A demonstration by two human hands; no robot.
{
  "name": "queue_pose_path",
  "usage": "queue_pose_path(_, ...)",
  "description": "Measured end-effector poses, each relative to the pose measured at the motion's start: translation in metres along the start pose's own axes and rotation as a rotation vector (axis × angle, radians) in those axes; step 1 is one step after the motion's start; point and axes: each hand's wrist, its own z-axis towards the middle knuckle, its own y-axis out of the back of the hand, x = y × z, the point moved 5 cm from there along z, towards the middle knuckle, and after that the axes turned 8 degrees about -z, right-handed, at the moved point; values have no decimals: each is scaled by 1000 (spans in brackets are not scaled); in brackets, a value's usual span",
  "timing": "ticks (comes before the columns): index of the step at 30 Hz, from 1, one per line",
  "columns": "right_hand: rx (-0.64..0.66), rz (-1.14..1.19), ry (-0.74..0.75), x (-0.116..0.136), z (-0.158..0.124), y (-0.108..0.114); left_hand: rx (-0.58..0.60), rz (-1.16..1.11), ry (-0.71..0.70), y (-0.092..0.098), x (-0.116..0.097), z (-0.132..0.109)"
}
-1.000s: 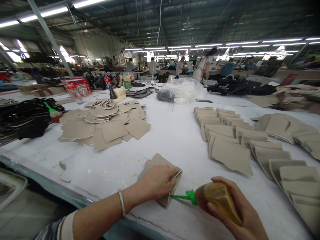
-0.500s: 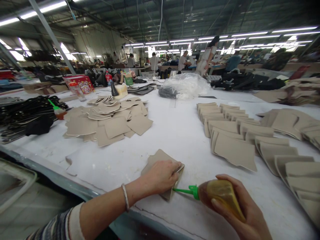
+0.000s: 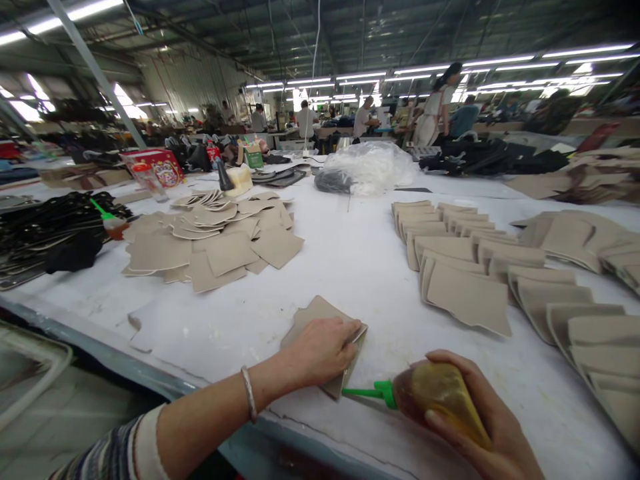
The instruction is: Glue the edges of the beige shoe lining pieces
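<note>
My left hand [image 3: 323, 350] holds down a beige, leather-like piece [image 3: 319, 308] near the table's front edge, its fingers closed over the piece's right side, where an edge looks folded or layered. What the fingertips pinch is partly hidden. My right hand [image 3: 493, 417] is wrapped round a squeeze bottle [image 3: 440, 397] of amber liquid, tilted nearly onto its side. Its thin green nozzle [image 3: 365, 393] points left, with the tip at the piece's lower right corner. Whether liquid is coming out is too small to tell.
Loose beige pieces [image 3: 233, 250] are heaped at the left; overlapping rows of them [image 3: 467, 293] lie at the right. A second green-tipped bottle [image 3: 114, 227] stands by black parts [image 3: 55, 227]. Clear plastic wrapping [image 3: 370, 167] lies farther back. People work in the background.
The nozzle tip has slid along the piece's right edge toward its lower corner. My left hand keeps its place on the piece. A person in the background has moved right.
</note>
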Motion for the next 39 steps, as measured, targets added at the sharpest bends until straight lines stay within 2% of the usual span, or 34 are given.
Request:
queue_pose_path(8,-133,-88,40,-4,7,13,2,-26,11,3,-1,0)
queue_pose_path(14,-57,-63,57,-1,2,6,7,-19,4,1,-1,0)
queue_pose_path(18,-99,-103,87,-2,8,11,-1,-21,5,1,0,0)
queue_pose_path(25,-51,-2,37,5,0,2,13,-21,23,2,0,0)
queue_pose_path(31,-143,-39,-58,-2,2,5,9,-30,17,1,0,0)
queue_pose_path(39,-15,26,-32,-6,-6,-1,30,-14,38,4,-2,-1)
